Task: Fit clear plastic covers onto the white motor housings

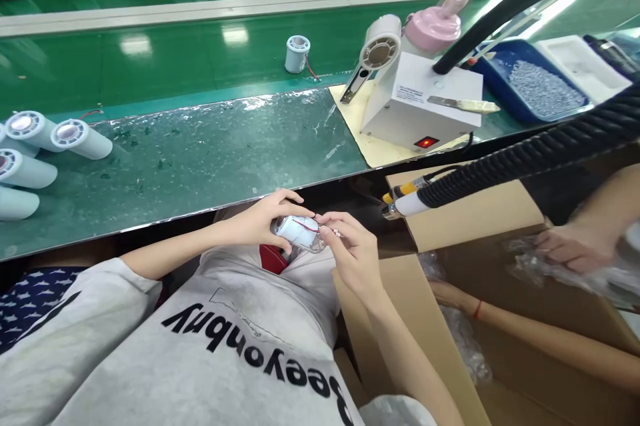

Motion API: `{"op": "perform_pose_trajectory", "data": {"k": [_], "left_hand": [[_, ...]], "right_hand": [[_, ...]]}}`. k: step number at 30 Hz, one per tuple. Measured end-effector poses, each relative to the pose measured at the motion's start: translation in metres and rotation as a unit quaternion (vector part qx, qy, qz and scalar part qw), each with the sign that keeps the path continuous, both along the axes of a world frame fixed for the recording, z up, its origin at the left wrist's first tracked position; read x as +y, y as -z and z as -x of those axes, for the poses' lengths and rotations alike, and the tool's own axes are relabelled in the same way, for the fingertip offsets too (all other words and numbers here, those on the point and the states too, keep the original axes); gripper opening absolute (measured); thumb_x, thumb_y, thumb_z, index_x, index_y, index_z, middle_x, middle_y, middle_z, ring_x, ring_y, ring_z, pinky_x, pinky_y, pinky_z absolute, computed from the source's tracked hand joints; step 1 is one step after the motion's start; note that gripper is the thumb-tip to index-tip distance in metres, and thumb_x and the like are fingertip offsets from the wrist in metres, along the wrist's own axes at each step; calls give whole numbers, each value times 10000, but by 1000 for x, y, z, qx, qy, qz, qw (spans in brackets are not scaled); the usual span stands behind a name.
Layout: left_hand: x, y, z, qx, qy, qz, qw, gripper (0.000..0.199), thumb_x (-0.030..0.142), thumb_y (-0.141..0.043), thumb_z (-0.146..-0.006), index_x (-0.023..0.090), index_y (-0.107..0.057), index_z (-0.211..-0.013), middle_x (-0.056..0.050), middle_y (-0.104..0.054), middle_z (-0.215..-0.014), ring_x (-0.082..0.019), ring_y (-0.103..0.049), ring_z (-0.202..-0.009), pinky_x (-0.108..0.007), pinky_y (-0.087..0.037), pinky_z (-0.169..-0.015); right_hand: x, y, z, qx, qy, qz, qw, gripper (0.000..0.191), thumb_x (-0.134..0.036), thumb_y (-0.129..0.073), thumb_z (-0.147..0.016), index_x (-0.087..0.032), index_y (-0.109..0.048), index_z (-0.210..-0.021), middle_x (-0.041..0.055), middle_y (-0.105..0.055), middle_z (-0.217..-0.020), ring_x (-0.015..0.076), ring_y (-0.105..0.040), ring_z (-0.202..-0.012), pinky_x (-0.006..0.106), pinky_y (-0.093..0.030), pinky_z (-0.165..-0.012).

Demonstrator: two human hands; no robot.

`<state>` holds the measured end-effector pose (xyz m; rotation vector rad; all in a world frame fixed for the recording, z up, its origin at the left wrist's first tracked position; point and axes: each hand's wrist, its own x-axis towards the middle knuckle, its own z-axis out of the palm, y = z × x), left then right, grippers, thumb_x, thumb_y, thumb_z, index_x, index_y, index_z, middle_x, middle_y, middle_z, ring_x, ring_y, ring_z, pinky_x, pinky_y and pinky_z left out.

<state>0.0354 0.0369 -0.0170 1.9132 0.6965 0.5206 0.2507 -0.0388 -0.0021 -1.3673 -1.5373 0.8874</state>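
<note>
Above my lap, my left hand [267, 221] is closed around a small light-blue cylinder [295, 229], fingers over the top and thumb underneath. A thin red wire runs along the cylinder's side, and some clear material shows at its lower right end. My right hand [353, 249] pinches the wires at that end, thumb against forefinger. A small white connector [337, 233] pokes out between those fingers. Beyond the bench edge, a similar cylinder [297, 55] with a red wire stands upright on the green belt.
Several pale-blue cylinders [83, 139] lie at the bench's left. A white machine [425, 99] with a lit red switch stands right, near a blue tray [520, 79] of clear pieces. A black ribbed hose [530, 139] crosses above a cardboard box [420, 339]. Another person's hands [575, 246] reach into the box.
</note>
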Motion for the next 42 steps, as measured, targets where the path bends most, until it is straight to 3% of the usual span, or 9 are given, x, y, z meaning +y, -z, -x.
{"op": "perform_pose_trajectory", "data": {"k": [5,8,10,12,19,25,29,34,42], "left_hand": [[-3,-1,1,-32,33,113,993,682,295,-872,-723,225,-648,-1363,-128,-677,-1342,-271,-653,-1203,-373,-542,-980],[-8,1,-1,-72,-9,223,972,719,285,-862,-718,200,-602,-1383,-139,-662,-1347,-243,-689,-1122,-345,-574,-912],[-10,2,-1,-93,-27,288,953,738,284,-859,-718,194,-576,-1394,-147,-650,-1351,-225,-698,-1082,-350,-583,-902],[-11,1,0,-98,-30,322,941,751,278,-869,-706,198,-573,-1391,-151,-629,-1382,-217,-696,-1066,-351,-587,-894],[2,3,-15,-102,1,353,930,876,218,-927,-621,229,-575,-1423,-151,-597,-1428,-213,-704,-1045,-341,-582,-888],[28,29,-83,-111,10,353,929,812,215,-940,-575,156,-634,-1325,-147,-655,-1342,-232,-679,-1135,-389,-523,-1024],[45,36,-125,-84,35,349,933,732,224,-944,-551,110,-660,-1216,-149,-700,-1245,-239,-674,-1117,-437,-485,-1067],[58,32,-138,-72,54,337,937,708,232,-950,-542,127,-656,-1178,-117,-723,-1172,-224,-678,-1082,-424,-489,-1052],[53,21,-101,-55,43,333,941,721,292,-946,-600,145,-635,-1234,-68,-724,-1040,-168,-684,-940,-316,-535,-901]], "right_hand": [[2,2,-8,90,-11,31,995,302,-305,-660,-930,-226,-727,-646,70,-783,-966,233,-744,-914,333,-606,-769],[-1,8,-15,76,-78,20,994,139,-340,-762,-890,-269,-812,-1000,84,-748,-1262,292,-706,-1178,425,-594,-983],[-5,12,-18,14,-101,-18,995,375,-297,-830,-839,-305,-761,-1208,80,-688,-1386,302,-654,-1281,454,-553,-1076],[-9,15,-20,-27,-100,-53,993,445,-242,-830,-841,-321,-724,-1266,74,-687,-1388,290,-646,-1297,461,-531,-1114],[-19,42,-25,113,-49,16,992,386,-373,-825,-841,-258,-667,-1174,146,-662,-1371,320,-609,-1336,508,-585,-1027],[-21,91,-46,205,122,20,971,584,-536,-857,-721,-253,-534,-1117,150,-639,-1270,294,-656,-1202,462,-591,-966],[-16,109,-64,204,177,9,963,660,-608,-839,-675,-257,-479,-1104,131,-641,-1195,271,-670,-1112,459,-579,-961],[-4,111,-76,218,184,-4,959,700,-653,-843,-634,-259,-476,-1081,145,-635,-1239,294,-640,-1183,472,-570,-975],[-6,89,-66,227,119,15,966,647,-616,-882,-648,-254,-567,-1083,111,-657,-1202,280,-675,-1123,439,-623,-894]]}}
